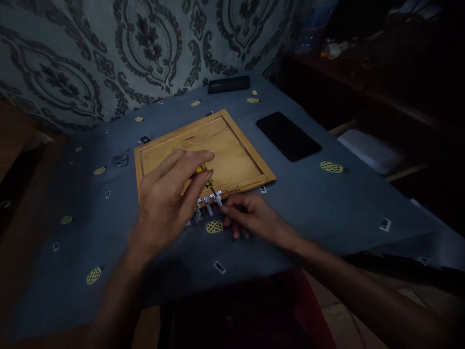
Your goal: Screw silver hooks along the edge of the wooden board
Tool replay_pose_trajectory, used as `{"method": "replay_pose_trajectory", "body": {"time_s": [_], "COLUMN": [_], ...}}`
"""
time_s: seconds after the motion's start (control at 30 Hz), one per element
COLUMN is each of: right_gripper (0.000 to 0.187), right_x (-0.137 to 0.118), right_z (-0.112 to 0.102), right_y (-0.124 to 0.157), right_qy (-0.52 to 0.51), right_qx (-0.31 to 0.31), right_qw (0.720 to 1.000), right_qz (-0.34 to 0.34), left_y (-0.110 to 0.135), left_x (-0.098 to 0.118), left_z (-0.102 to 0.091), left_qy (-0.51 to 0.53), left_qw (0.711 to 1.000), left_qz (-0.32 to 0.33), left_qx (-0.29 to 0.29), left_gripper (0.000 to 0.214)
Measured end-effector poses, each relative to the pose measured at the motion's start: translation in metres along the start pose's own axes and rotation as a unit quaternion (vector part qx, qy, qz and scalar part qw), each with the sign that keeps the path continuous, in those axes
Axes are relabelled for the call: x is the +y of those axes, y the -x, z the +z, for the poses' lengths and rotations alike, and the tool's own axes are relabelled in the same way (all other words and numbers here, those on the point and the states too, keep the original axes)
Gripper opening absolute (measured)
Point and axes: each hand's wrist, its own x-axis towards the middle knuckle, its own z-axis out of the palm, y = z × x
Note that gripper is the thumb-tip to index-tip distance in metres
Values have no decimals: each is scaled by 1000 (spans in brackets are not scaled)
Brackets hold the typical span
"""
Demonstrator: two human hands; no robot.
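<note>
A shallow wooden tray lies on a blue cloth with yellow dotted patches. At its near edge sits a small assembly of silver metal pieces with a yellow and black part above it. My left hand hovers over the tray's near edge, thumb and forefinger pinched on the yellow and black part. My right hand rests on the cloth just right of the silver pieces, its fingers curled with the tips pinching the right end of them.
A black phone lies right of the tray and a dark flat case near the patterned wall. A metal ring lies left of the tray. Small white tags are scattered on the cloth. A dark shelf stands at the right.
</note>
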Motion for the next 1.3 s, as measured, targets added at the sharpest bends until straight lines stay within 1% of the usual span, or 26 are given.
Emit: {"method": "replay_pose_trajectory", "body": {"time_s": [0.3, 0.5, 0.87, 1.03, 1.13, 1.3], "right_gripper": [24, 28, 26, 29, 30, 28], "right_x": [-2, 1, -2, -3, -3, -2], "right_z": [-1, 0, -1, -1, -1, 0], "right_y": [1, 0, 2, 2, 2, 1], "right_qy": [-13, -14, -4, -5, 2, -6], "right_qx": [3, 0, 3, -1, 0, 3], "right_qw": [1000, 1000, 1000, 1000, 1000, 1000], "right_qz": [5, -3, -6, -7, -12, -3], "left_y": [-1, 0, 0, 0, 0, -1], "left_x": [-1, -2, -1, -1, 0, -4], "left_z": [1, 3, 5, 9, 10, 9], "left_qy": [-15, -11, -2, -8, -16, -16], "left_qw": [1000, 1000, 1000, 1000, 1000, 1000], "left_qz": [-6, -3, -2, -16, -23, -6], "left_qx": [-4, -6, -20, -4, -3, -12], "left_gripper": [21, 21, 21, 18, 15, 16]}}
